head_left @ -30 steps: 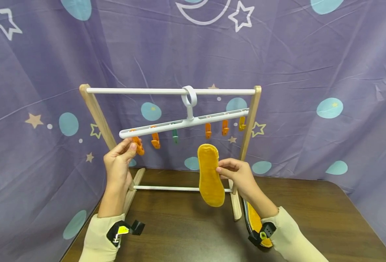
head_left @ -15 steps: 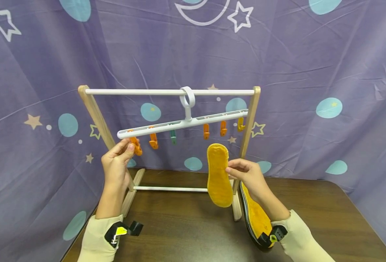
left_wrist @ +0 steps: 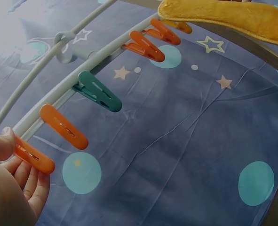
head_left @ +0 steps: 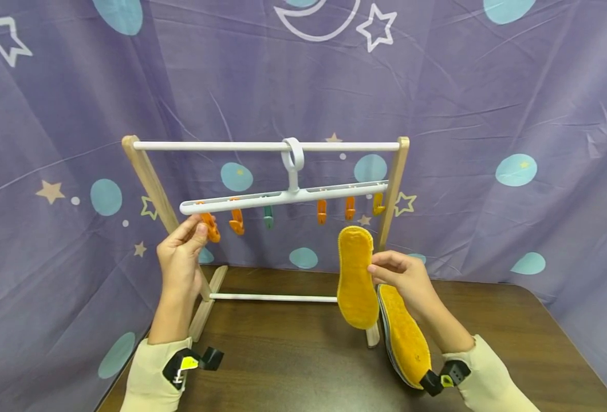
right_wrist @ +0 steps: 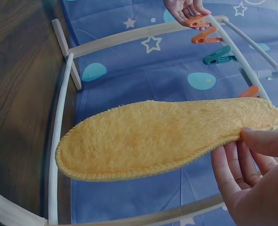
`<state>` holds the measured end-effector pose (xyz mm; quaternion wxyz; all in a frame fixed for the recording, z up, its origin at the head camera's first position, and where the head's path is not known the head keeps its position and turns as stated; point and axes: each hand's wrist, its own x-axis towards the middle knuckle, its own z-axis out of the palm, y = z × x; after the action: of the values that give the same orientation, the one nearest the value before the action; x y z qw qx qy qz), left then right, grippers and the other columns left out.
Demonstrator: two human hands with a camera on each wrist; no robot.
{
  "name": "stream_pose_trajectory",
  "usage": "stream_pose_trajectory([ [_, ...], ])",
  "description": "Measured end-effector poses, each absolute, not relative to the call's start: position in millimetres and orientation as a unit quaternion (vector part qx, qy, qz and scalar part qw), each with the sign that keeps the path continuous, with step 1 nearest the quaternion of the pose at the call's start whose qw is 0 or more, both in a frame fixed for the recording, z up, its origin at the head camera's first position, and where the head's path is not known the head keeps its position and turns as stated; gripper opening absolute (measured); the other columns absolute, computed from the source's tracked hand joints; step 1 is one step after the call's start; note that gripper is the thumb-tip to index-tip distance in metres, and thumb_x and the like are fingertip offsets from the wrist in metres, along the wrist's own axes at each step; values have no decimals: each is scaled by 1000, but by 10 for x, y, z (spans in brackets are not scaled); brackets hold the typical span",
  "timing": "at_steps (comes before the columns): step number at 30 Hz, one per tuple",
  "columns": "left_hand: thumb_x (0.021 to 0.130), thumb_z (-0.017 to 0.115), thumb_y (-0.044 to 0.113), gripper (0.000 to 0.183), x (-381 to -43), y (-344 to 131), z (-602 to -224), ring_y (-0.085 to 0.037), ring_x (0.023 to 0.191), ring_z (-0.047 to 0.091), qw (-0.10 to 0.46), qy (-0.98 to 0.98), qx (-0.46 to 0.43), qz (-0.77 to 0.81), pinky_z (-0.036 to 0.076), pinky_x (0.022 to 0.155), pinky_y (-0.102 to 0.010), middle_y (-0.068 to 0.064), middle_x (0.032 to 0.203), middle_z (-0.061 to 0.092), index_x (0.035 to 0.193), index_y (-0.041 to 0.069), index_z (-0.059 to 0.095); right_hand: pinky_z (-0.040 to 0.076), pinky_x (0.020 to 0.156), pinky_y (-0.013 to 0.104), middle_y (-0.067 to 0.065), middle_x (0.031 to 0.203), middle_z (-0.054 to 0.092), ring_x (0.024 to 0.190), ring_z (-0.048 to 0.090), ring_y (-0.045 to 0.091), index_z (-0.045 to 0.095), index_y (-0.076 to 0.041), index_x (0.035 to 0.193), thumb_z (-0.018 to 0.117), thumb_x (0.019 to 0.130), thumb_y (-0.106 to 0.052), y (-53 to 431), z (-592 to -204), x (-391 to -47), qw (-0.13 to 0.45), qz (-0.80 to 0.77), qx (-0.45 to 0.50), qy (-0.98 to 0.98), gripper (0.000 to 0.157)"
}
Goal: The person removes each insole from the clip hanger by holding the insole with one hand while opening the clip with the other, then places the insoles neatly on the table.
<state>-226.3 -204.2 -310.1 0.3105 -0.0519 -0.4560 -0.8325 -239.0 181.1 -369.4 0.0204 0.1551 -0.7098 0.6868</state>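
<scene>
My left hand (head_left: pixel 180 250) pinches the leftmost orange clothespin (left_wrist: pixel 35 156) under the left end of a white clip hanger (head_left: pixel 262 200). The hanger tilts, its left end lower, and its ring hooks over the rack's top bar. More clips hang along it: orange ones, a green clip (left_wrist: pixel 99 92) and a yellow clip (head_left: pixel 378 203) at the far right. In my right hand (head_left: pixel 403 280) a fuzzy yellow insole (right_wrist: pixel 162 136) is held upright by its edge between thumb and fingers, below the hanger's right half and apart from the clips.
A wooden rack (head_left: pixel 149 180) with white bars (head_left: pixel 272 297) stands on the brown table (head_left: pixel 283 355). Another yellow insole (head_left: pixel 405 337) lies on the table beside the rack's right foot. Behind hangs a purple curtain (head_left: pixel 463 114) with stars and dots.
My right hand has moved right with the insole, uncovering more of the one on the table. The hanger has become a little less tilted, while my left hand keeps its pinch on the clothespin.
</scene>
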Motion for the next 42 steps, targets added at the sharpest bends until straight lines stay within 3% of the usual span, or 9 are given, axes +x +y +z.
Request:
stream_pose_trajectory([
  [9,90,68,-9,15,-2241,-2048,-3087,-10,78,74,302,-445,-34,-842,58,68,-16,-5,84,79,94,3,78,63,79,31,-8,90,74,84,70,9,68,10,108,71,95,-5,1924,-3693,-2356,32,685,154,-712,20],
  [25,91,69,-5,12,-2267,-2066,-3081,-13,78,76,308,-451,-45,-836,59,70,-18,-6,86,79,97,1,77,63,80,30,-9,91,74,85,69,8,73,-12,101,72,95,-9,2105,-3668,-2292,12,692,130,-710,7],
  [42,92,67,-7,15,-2284,-2102,-3079,-12,76,75,305,-438,-40,-845,59,67,-16,-8,85,79,95,1,78,63,80,29,-8,92,74,87,70,8,74,-14,100,72,95,-8,2284,-3698,-2250,2,704,104,-703,8],
])
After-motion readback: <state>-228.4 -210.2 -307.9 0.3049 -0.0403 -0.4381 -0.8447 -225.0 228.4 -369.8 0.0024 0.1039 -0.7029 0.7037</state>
